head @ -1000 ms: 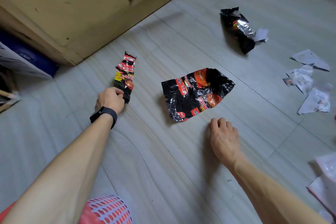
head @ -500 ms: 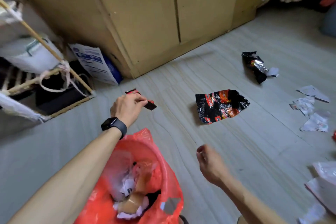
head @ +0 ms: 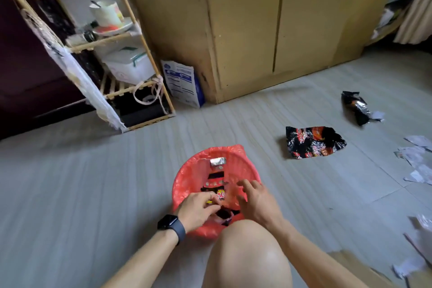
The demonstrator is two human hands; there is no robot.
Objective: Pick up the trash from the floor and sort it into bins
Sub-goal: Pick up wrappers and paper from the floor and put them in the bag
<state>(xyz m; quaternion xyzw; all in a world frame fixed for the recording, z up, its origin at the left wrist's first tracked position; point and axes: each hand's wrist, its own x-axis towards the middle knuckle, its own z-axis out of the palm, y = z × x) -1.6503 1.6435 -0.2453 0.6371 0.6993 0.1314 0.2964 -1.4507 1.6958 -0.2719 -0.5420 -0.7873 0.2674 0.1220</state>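
A red bin (head: 187,170) lined with a red bag stands on the floor just beyond my knee. A narrow black-and-red snack wrapper (head: 216,180) with a silver end stretches across its inside. My left hand (head: 198,210), a dark watch on its wrist, is over the bin's near edge with its fingers curled on the wrapper's near end. My right hand (head: 254,203) hovers over the bin's right side with its fingers spread, holding nothing. A crumpled black-and-red wrapper (head: 315,141) lies on the floor to the right, and another black wrapper (head: 355,107) lies farther back.
Torn paper scraps (head: 418,163) litter the floor at the right edge. A tan cabinet (head: 268,30) lines the back wall, with a blue-and-white bag (head: 182,82) leaning on its corner. A bamboo shelf rack (head: 131,37) stands at the left. My bare knee (head: 247,252) fills the bottom centre.
My left hand lifted the narrow wrapper off the floor and brought it into the red bin. My right hand left the floor and came over the bin. The view tilted up.
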